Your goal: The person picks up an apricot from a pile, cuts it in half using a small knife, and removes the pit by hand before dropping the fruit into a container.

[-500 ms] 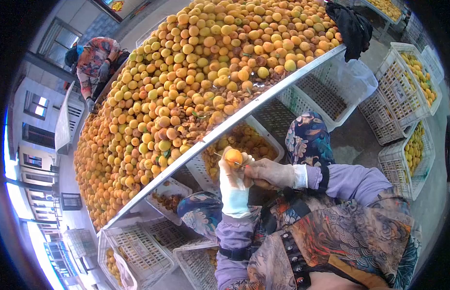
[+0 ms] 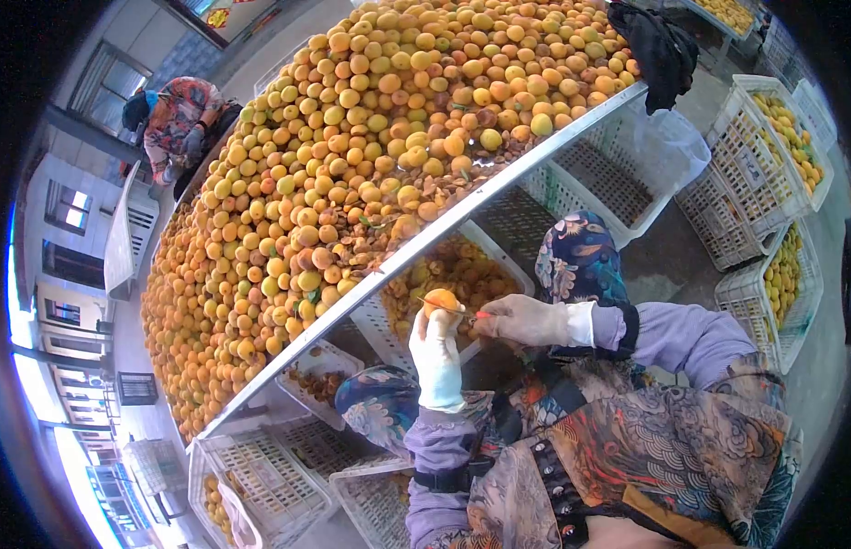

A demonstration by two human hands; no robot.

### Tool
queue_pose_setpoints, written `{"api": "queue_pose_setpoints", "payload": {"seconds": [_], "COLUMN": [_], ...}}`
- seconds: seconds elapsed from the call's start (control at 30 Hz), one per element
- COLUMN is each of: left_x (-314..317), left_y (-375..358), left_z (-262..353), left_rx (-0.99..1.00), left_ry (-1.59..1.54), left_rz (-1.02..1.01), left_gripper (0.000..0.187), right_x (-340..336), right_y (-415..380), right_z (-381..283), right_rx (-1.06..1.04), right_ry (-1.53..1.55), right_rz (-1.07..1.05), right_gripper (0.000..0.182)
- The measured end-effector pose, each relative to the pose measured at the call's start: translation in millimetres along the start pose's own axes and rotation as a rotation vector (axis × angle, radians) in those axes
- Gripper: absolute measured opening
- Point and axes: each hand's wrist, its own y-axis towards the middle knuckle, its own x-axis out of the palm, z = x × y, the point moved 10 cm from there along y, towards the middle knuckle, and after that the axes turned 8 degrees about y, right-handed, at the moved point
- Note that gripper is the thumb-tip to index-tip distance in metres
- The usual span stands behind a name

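My left hand point(image 2: 436, 358), in a whitish glove, holds an orange-yellow apricot point(image 2: 441, 300) upright between its fingertips. A thin blade or wire crosses the fruit. Close by on the right, my gloved right hand point(image 2: 524, 320) is closed on a small tool with a red handle point(image 2: 483, 315), whose thin end points toward the fruit. Both hands are above a white crate point(image 2: 514, 263) of opened fruit pieces, near the metal edge of the table point(image 2: 416, 240). Fruit is heaped high on that table.
A person point(image 2: 183, 123) bends at the table's far left side. Stacked crates point(image 2: 753, 178) of fruit stand at right, and more crates point(image 2: 259, 473) at lower left. A black cloth point(image 2: 662, 57) hangs over the table corner.
My right hand has moved a little to the right, away from the fruit, and the red handle now shows. The other person's arm has drawn back from the heap.
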Motion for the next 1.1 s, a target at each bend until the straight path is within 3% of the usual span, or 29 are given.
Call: {"api": "queue_pose_setpoints", "payload": {"seconds": [0.1,0.17,0.2,0.27,0.37,0.4,0.47,0.7,0.8,0.87,0.9,1.0,1.07,1.1], "left_x": [10,15,19,18,13,15,17,33,25,7,-7,-23,-17,-9], "left_y": [-4,-7,-9,-9,-7,-6,-5,-7,-5,-1,2,4,-2,-5], "left_z": [-15,-18,-22,-19,-27,-29,-33,-22,-21,-25,-25,-17,-12,13], "left_rx": [-0.151,-0.224,-0.298,-0.296,-0.299,-0.310,-0.323,-0.307,-0.288,-0.227,-0.164,-0.073,-0.087,0.023], "left_ry": [-0.212,-0.327,-0.441,-0.394,-0.385,-0.422,-0.482,-0.672,-0.630,-0.528,-0.424,-0.293,-0.229,0.021], "left_rz": [-0.028,-0.020,-0.011,0.011,0.001,-0.030,-0.030,-0.064,-0.051,0.029,0.106,0.101,0.080,0.104], "left_gripper": [0.041,0.041,0.042,0.043,0.046,0.047,0.048,0.053,0.050,0.046,0.042,0.036,0.037,0.038], "right_x": [0,-2,-1,6,17,15,39,49,39,17,16,2,-21,-29], "right_y": [12,21,18,17,16,16,11,4,15,13,8,-10,-2,0], "right_z": [14,12,6,16,25,26,26,18,12,11,12,-10,-8,-14], "right_rx": [-0.075,-0.362,-0.361,-0.146,-0.018,-0.017,0.066,0.080,-0.088,-0.087,-0.008,-0.067,-0.045,-0.056], "right_ry": [-0.001,0.074,0.076,0.118,0.262,0.265,0.536,0.642,0.397,0.227,0.221,0.199,0.379,0.392], "right_rz": [0.042,0.125,0.126,0.077,-0.070,-0.070,-0.342,-0.407,-0.312,-0.037,-0.036,-0.002,0.181,0.245], "right_gripper": [0.035,0.033,0.033,0.033,0.039,0.039,0.047,0.052,0.047,0.038,0.029,0.026,0.023,0.024]}}
